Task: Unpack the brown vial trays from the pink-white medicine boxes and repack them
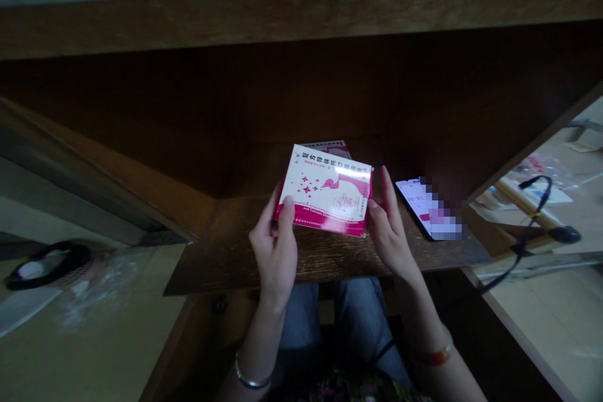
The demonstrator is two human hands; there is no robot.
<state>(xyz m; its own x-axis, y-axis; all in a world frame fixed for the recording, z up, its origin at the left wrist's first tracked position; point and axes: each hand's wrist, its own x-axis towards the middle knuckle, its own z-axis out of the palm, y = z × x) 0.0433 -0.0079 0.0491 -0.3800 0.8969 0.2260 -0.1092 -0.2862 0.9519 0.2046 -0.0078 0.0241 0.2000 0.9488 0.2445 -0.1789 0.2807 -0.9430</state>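
A white and magenta medicine box (325, 191), printed with dark characters and a pink bird, is held tilted above the wooden desk surface. My left hand (277, 239) grips its left end, thumb on the front face and fingers behind. At the right end, my right hand (389, 226) holds the box's edge, with the index finger stretched up beside it. Behind the held box lies another box (339, 149) of similar look, mostly hidden by it.
A lit phone (426, 208) lies on the desk (226, 251) to the right. Overhead runs a thick shelf edge (301, 12). A dark cable (518, 251) hangs at the right. Clear plastic wrapping (101, 282) and a black round object (47, 266) are at the lower left.
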